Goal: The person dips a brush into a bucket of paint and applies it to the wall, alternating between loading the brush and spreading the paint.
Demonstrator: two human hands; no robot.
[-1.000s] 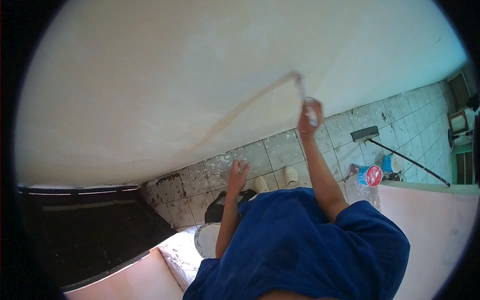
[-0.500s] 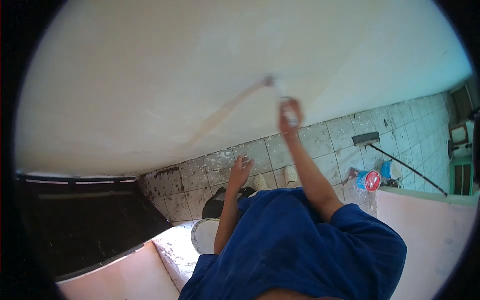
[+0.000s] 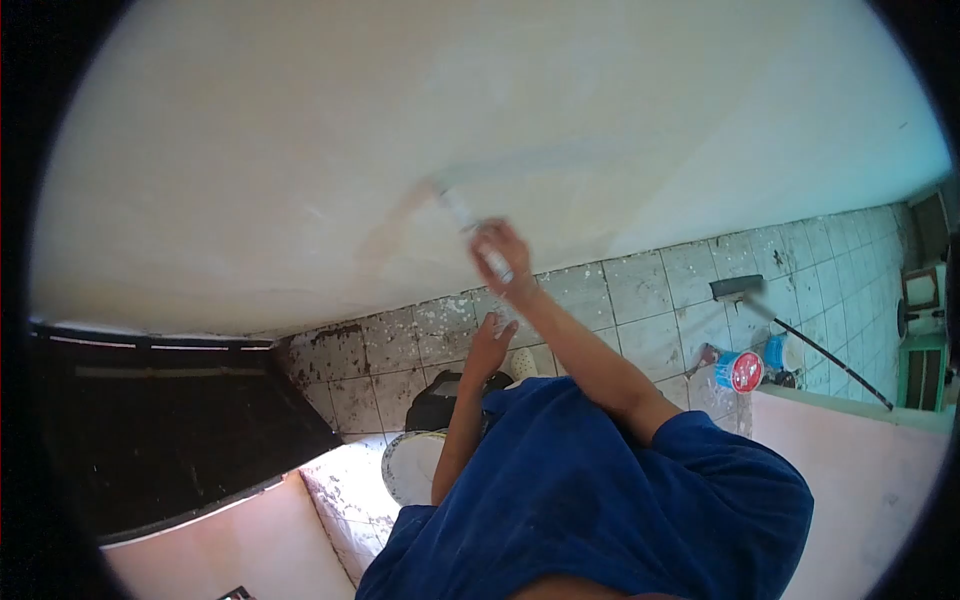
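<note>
My right hand [image 3: 503, 262] is closed around the white handle of a paintbrush [image 3: 457, 205], smeared by motion. Its dark tip is at the pale wall [image 3: 300, 150], near the middle of the view, where a faint shadow meets it. Below and slightly left, my left hand [image 3: 490, 343] hangs near my body with fingers apart and whitish marks on them. I see nothing in that hand.
A round white-topped bucket [image 3: 410, 470] stands beside my left forearm. On the spattered tile floor [image 3: 640, 340], to the right, are a blue tub with a red lid [image 3: 744, 371], another blue container [image 3: 785, 350] and a long-handled broom or squeegee [image 3: 737, 287]. A dark panel [image 3: 170, 430] is at left.
My right hand and the brush have swept left and slightly down along the wall. The left hand has shifted only a little.
</note>
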